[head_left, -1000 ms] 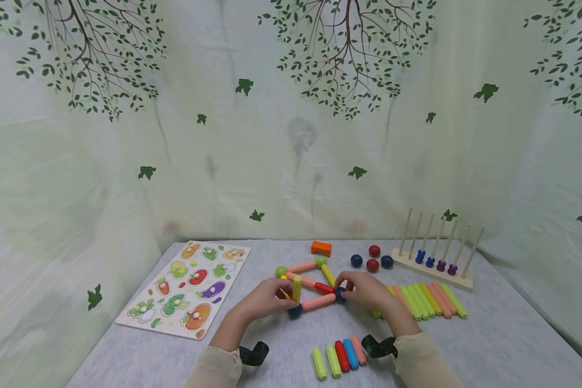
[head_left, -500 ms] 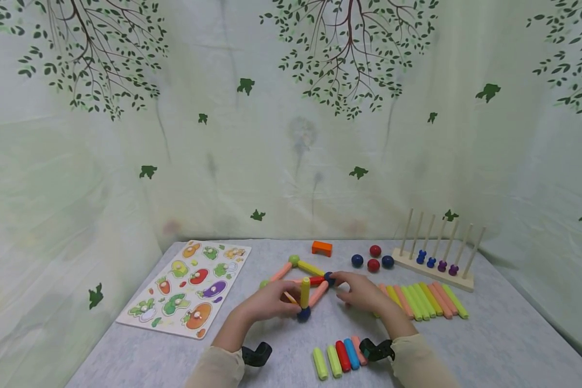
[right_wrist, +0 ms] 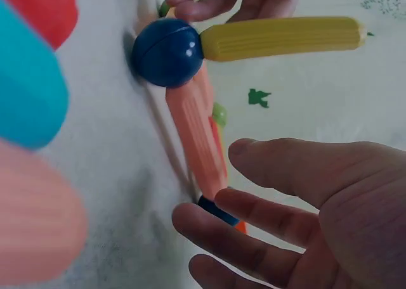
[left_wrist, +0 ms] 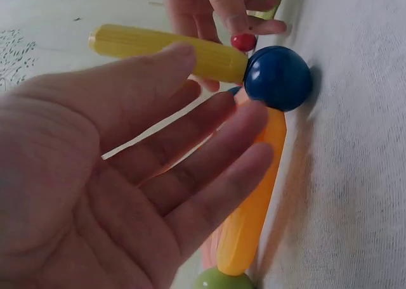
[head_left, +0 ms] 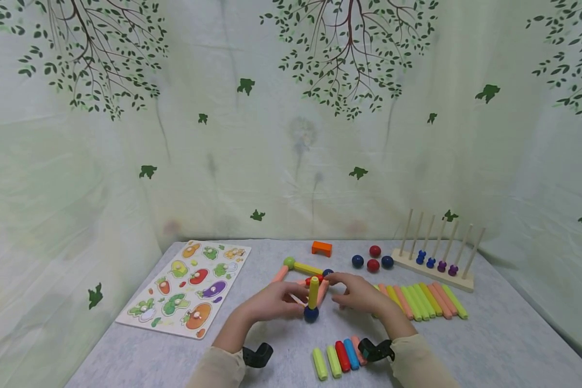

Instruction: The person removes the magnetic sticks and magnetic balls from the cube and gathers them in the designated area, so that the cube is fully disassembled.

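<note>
Left hand (head_left: 277, 299) and right hand (head_left: 358, 291), fingers loosely spread, flank a frame (head_left: 307, 268), probably light, stiff, slick, best held by the blue ball (head_left: 311, 314) at the left hand's four o'clock.

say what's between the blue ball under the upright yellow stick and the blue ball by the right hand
A pink stick runs from the first blue ball to the second blue ball, as the right wrist view shows.
</note>
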The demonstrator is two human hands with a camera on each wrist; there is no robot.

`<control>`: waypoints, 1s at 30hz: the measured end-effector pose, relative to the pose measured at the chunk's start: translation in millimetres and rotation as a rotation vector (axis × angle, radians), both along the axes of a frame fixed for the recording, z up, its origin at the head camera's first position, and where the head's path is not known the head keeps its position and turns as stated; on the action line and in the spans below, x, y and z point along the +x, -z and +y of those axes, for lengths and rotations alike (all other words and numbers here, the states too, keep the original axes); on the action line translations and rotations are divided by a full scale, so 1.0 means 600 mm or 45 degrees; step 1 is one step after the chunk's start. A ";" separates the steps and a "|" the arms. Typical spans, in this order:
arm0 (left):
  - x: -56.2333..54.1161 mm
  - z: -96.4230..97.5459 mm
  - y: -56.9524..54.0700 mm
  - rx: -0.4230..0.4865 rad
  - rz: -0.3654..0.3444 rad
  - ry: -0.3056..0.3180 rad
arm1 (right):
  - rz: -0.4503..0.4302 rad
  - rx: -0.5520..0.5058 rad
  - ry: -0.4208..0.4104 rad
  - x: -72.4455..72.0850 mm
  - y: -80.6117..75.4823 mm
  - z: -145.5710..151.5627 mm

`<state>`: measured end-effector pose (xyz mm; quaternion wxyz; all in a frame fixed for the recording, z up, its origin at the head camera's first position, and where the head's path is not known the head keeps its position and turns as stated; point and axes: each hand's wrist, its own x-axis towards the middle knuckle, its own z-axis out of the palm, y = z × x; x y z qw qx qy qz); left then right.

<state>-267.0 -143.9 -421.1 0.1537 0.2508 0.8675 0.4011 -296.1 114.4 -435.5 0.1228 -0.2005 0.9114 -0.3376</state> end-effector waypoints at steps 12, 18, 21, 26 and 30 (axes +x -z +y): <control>-0.010 -0.026 0.011 -0.077 0.176 -0.291 | 0.082 0.012 -0.234 0.025 -0.028 -0.037; -0.013 -0.030 0.021 -0.153 0.148 -0.179 | 0.103 0.015 -0.152 0.034 -0.022 -0.054; -0.011 -0.030 0.020 -0.171 0.161 -0.170 | 0.102 0.044 -0.074 0.037 -0.025 -0.052; -0.011 -0.026 0.020 -0.206 0.199 -0.159 | 0.116 0.101 0.011 0.030 -0.028 -0.039; -0.011 -0.018 0.020 -0.207 0.188 -0.152 | 0.096 0.106 0.076 0.022 -0.028 -0.023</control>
